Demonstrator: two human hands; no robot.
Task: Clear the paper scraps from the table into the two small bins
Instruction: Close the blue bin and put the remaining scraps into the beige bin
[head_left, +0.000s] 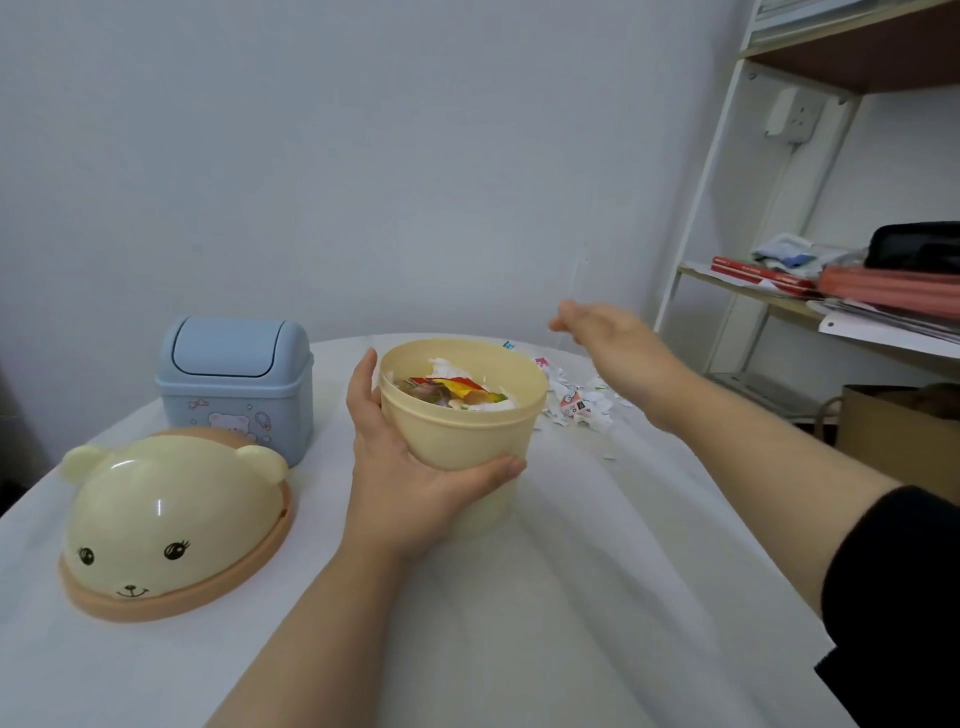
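1. The left hand (410, 467) is gripping the yellow bin (460, 415) around its lower wall, thumb to the front and fingers wrapping the far side. The bin is lidless and upright, or close to it, with its open mouth facing up.
2. The right hand (608, 338) is hovering past the bin's right rim, fingers loosely extended and the hand slightly blurred. Whether it is pinching a scrap cannot be told.
3. The paper scraps (576, 402) are lying in a loose pile on the white tablecloth (571, 571), just right of the bin and directly below and slightly nearer than the right hand. The right hand is clearly the closer one. The pile is stretching from the far table edge back toward the person.
4. Judgement: the next move is depending on this layout. The scraps are sitting between the right hand and the bin mouth, so a leftward sweep or a pinch-and-drop looks suitable.
5. Materials: the bin is smooth, matte plastic, round and tapered, already holding white and coloured paper. The scraps are thin, small and irregular, likely to scatter.
6. The bear lid (171, 525), glossy and domed, is resting on the cloth at left. The blue bin (236, 384), with its swing flap closed, is standing behind it.
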